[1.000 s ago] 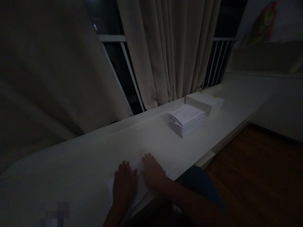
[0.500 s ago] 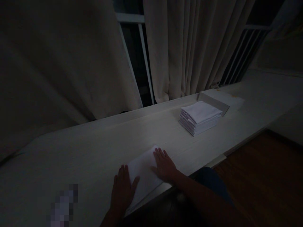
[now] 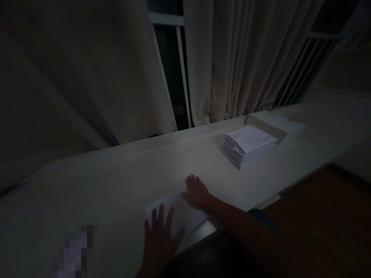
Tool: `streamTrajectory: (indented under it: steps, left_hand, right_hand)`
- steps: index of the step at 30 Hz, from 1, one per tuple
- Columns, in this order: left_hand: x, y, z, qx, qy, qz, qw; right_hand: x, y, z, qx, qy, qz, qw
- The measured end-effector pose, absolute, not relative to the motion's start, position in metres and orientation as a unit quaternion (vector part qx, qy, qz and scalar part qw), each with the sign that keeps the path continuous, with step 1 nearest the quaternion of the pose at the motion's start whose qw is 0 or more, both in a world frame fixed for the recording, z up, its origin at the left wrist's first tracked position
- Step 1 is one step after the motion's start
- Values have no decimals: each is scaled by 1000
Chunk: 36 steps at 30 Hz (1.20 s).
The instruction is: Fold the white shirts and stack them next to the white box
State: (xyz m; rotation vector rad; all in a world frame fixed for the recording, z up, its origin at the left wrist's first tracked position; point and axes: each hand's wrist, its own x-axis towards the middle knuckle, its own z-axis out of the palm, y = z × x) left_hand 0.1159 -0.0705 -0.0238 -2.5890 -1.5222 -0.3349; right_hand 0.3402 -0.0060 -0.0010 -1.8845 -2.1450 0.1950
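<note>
A folded white cloth (image 3: 185, 216) lies flat near the front edge of the pale counter. My left hand (image 3: 160, 235) rests over its near left part with the fingers spread. On its far right corner my right hand (image 3: 197, 192) lies palm down, fingers stretched out. Neither hand grips anything. The cloth's left and lower parts are partly hidden under my left hand. Further right stands a neat stack of folded white cloths (image 3: 251, 144), apart from my hands.
An open white box (image 3: 268, 125) sits just behind the stack. The pale counter (image 3: 116, 181) runs along beige curtains (image 3: 214, 58) and a barred window. A blurred-out pixelated thing (image 3: 72, 253) lies at the lower left. Brown floor (image 3: 319, 200) shows below the counter at right.
My left hand has moved from the cloth's left edge onto its surface, fingers now more spread. My right hand has shifted slightly. The view has turned slightly left.
</note>
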Motion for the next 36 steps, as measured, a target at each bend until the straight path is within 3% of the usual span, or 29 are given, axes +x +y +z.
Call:
streamTrajectory:
  steps: [6, 16, 28, 36]
  left_hand:
    - [110, -68, -32, -855, -509, -101, 26]
    - [102, -47, -16, -854, -508, -106, 25]
    - [97, -56, -24, -859, -498, -116, 14]
    - [85, -92, -32, -856, -496, -134, 51]
  right_hand:
    - [337, -4, -21, -668, -726, 93, 137]
    - [353, -28, 12, -615, -769, 79, 156]
    - [361, -62, -4, -603, -778, 104, 141]
    - [380, -154, -7, -512, -842, 85, 146]
